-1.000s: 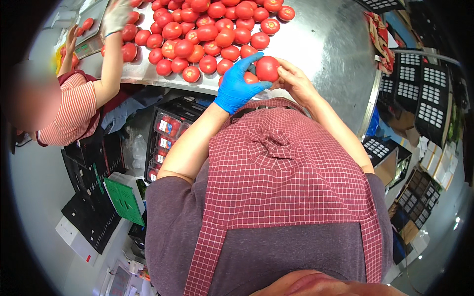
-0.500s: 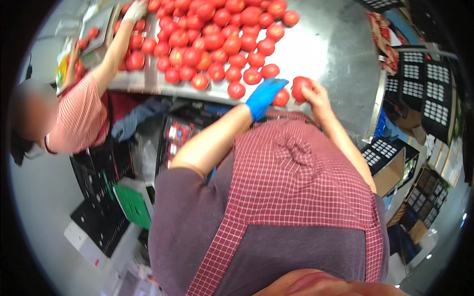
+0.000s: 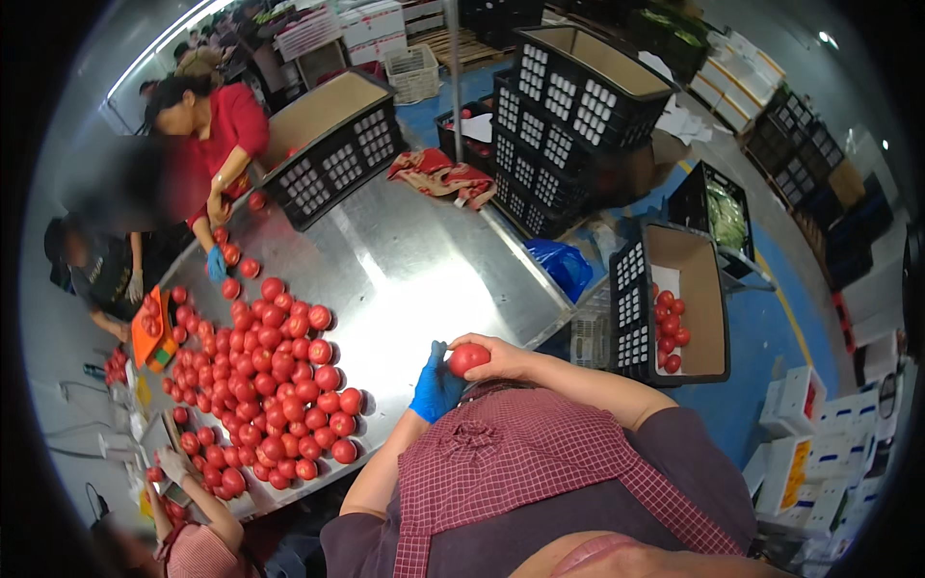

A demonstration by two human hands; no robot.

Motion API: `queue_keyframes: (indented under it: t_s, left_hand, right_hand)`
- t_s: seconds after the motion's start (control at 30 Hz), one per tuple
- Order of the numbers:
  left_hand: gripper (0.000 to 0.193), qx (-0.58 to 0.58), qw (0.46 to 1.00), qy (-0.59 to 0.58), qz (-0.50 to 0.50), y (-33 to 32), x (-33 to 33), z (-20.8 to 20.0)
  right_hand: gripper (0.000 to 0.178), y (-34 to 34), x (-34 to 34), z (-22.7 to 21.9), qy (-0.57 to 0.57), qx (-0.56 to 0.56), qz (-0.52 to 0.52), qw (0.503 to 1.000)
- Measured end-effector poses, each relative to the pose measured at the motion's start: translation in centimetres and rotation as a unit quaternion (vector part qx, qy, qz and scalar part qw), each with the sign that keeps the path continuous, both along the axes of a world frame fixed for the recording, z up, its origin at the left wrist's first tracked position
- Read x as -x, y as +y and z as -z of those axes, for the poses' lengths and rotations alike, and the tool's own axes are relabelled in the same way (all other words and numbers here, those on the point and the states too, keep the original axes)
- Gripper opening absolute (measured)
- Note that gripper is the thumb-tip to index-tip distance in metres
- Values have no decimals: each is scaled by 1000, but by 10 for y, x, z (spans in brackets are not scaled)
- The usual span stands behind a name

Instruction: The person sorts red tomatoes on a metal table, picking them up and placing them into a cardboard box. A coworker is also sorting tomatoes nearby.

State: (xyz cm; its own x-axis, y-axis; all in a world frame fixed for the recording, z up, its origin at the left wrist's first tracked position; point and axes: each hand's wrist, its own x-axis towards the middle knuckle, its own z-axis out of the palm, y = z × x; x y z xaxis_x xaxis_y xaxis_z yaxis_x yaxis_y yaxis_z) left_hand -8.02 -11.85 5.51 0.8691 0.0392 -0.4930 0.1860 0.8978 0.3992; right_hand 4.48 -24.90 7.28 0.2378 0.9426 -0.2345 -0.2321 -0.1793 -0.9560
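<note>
In my right hand [image 3: 506, 358], which is bare, is a ripe red tomato [image 3: 469, 360], the fingers curled round its right side. My left hand [image 3: 436, 387], in a blue glove, is cupped against the tomato's left side; part of its palm is hidden. Both hands are in front of my checked apron, at the near edge of a metal table [image 3: 414, 275]. A large heap of tomatoes [image 3: 279, 361] covers the table's left part, to the left of my gloved hand.
A black crate [image 3: 708, 299] holding several tomatoes stands at right. Beyond the table are stacked black crates [image 3: 568, 116]; another crate [image 3: 337, 144] sits on its far edge beside a patterned cloth [image 3: 443, 176]. Co-workers handle tomatoes at left, one with a blue-gloved hand [image 3: 216, 262].
The view has swung right, bringing the crates into sight. My hands, apart before, have come together at the tomato. The second tomato beside my glove no longer shows separately.
</note>
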Motion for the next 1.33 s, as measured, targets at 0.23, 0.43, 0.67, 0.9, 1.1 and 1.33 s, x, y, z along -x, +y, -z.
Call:
queue_keyframes:
  t_s: [0.23, 0.43, 0.67, 0.9, 1.1, 1.33]
  left_hand:
    - [59, -30, 978, -1, 207, -83, -96, -13]
    - [37, -257, 901, -30, 349, -160, -161, 12]
    - [51, -233, 918, 106, 303, -176, -170, 0]
    - [44, -234, 918, 86, 309, -178, -170, 7]
    - [38, -205, 928, 84, 300, -172, -163, 35]
    - [42, -218, 930, 73, 288, -168, -161, 34]
  right_hand:
    - [50, -113, -46, 12, -60, -75, 200, 975]
    - [44, -212, -79, 25, -42, -89, 399, 912]
    - [46, -345, -77, 40, 15, -8, 612, 791]
    - [51, -415, -94, 69, 36, 84, 699, 710]
    - [87, -429, -178, 105, 26, 48, 762, 646]
    - [53, -383, -201, -143, -270, -347, 546, 713]
